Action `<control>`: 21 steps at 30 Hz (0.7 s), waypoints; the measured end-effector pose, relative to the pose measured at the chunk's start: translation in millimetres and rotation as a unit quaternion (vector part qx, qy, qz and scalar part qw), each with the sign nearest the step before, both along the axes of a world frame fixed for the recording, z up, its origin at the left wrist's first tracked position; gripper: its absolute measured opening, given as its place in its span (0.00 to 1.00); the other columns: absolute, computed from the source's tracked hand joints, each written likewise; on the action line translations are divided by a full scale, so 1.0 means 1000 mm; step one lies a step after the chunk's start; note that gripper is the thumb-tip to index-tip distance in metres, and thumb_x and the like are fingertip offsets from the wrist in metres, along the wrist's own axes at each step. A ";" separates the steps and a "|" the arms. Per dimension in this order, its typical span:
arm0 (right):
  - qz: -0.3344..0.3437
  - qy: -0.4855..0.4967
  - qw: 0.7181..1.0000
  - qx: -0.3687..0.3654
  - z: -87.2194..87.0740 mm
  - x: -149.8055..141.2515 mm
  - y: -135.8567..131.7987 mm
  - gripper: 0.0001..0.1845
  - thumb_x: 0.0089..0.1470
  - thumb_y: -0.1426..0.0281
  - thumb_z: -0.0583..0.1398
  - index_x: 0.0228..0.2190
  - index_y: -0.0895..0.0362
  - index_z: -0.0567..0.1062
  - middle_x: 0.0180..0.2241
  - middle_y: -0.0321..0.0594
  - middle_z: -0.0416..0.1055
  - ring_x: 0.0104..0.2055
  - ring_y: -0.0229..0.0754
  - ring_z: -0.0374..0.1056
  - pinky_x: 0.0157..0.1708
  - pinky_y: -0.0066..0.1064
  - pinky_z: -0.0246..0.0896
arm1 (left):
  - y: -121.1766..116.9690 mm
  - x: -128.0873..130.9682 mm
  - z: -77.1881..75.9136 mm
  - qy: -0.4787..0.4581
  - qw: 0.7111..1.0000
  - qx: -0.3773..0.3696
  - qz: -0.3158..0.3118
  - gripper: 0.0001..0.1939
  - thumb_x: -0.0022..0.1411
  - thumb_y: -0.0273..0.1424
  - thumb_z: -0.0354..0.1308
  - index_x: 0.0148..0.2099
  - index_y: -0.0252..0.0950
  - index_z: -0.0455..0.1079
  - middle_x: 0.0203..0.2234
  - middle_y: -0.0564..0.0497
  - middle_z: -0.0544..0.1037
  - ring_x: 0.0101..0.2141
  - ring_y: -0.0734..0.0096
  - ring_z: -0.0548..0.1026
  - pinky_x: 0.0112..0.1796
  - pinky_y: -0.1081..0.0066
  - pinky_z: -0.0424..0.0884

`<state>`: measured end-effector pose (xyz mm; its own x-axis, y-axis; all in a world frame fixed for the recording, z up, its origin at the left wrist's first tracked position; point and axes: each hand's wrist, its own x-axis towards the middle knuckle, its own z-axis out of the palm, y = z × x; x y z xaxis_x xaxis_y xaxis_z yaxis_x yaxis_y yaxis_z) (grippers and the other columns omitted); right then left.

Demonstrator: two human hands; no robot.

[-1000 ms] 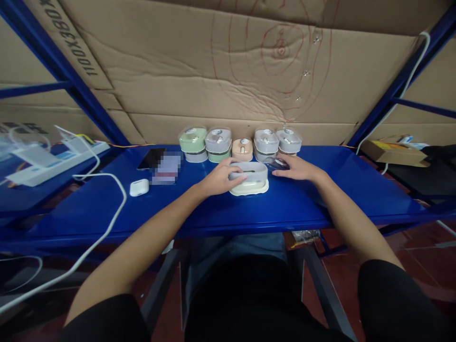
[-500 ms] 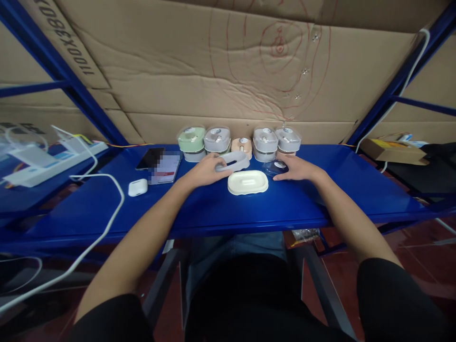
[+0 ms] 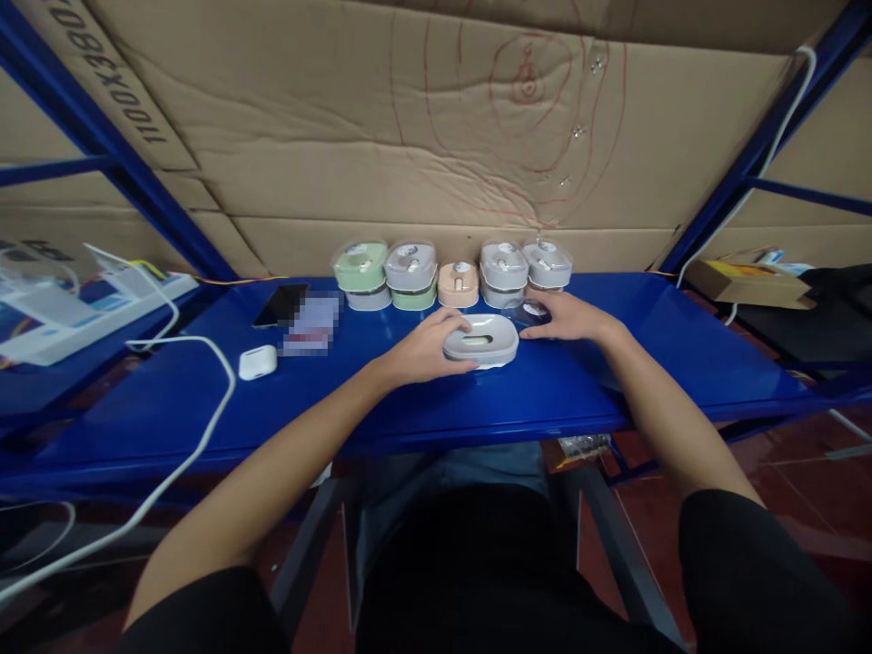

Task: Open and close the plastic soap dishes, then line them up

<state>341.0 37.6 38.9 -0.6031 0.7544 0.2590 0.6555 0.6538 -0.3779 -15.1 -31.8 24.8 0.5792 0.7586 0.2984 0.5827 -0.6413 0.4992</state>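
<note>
My left hand (image 3: 423, 347) grips the left end of a grey oval frame (image 3: 482, 339) that sits on top of a cream oval base on the blue shelf (image 3: 204, 409). My right hand (image 3: 570, 318) lies flat, fingers pressed on a small clear lid with a dark underside (image 3: 532, 313), just right of the oval piece. Behind them stands a row of small lidded containers: a green one (image 3: 361, 270), a grey one (image 3: 410, 270), a peach one (image 3: 459, 283) and two more grey ones (image 3: 502, 271).
A phone (image 3: 280, 304) and a white earbud case (image 3: 257, 361) lie left of my hands. A white cable (image 3: 204, 427) loops over the shelf edge. Cardboard (image 3: 436, 127) lines the back. A brown box (image 3: 746, 283) sits at the far right.
My left hand lifted the grey frame off the cream base, carried it left, then set it back down on the base. My right hand stayed on the clear lid.
</note>
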 end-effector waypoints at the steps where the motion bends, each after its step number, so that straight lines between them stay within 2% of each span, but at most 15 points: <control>1: -0.014 -0.003 1.000 -0.002 0.001 0.000 -0.001 0.43 0.55 0.40 0.75 0.64 0.49 0.81 0.61 0.48 0.84 0.60 0.67 0.80 0.63 0.66 0.77 | 0.001 -0.001 0.001 0.000 1.000 0.003 0.002 0.30 0.61 0.47 0.76 0.60 0.42 0.75 0.62 0.43 0.77 0.64 0.42 0.77 0.69 0.44 0.72; 4: -0.050 -0.011 0.999 -0.008 0.005 -0.001 -0.004 0.44 0.54 0.39 0.75 0.63 0.52 0.82 0.59 0.51 0.84 0.59 0.68 0.81 0.61 0.64 0.77 | 0.003 -0.003 0.004 0.008 1.000 0.000 0.015 0.33 0.59 0.47 0.76 0.62 0.42 0.74 0.60 0.43 0.78 0.63 0.41 0.77 0.67 0.45 0.73; 12: -0.047 -0.009 0.999 0.001 0.008 -0.007 -0.009 0.45 0.53 0.39 0.75 0.64 0.50 0.82 0.57 0.49 0.85 0.54 0.65 0.83 0.56 0.61 0.81 | -0.002 -0.002 0.006 0.045 0.999 -0.026 0.016 0.42 0.57 0.50 0.76 0.68 0.42 0.70 0.65 0.39 0.76 0.66 0.37 0.75 0.67 0.44 0.73; 15: -0.055 -0.011 0.998 0.004 0.010 -0.009 -0.011 0.46 0.53 0.39 0.75 0.64 0.51 0.82 0.58 0.50 0.85 0.54 0.66 0.82 0.57 0.61 0.80 | -0.008 0.000 0.006 0.085 0.996 -0.006 0.010 0.41 0.61 0.48 0.72 0.71 0.40 0.68 0.67 0.37 0.73 0.68 0.36 0.74 0.68 0.45 0.72; 21: -0.063 -0.010 0.998 0.000 0.012 -0.010 -0.013 0.49 0.52 0.38 0.76 0.67 0.49 0.81 0.59 0.50 0.85 0.57 0.69 0.82 0.60 0.65 0.77 | -0.013 0.006 -0.002 0.154 0.986 0.067 0.009 0.42 0.66 0.44 0.66 0.77 0.35 0.64 0.71 0.30 0.70 0.68 0.29 0.72 0.67 0.40 0.71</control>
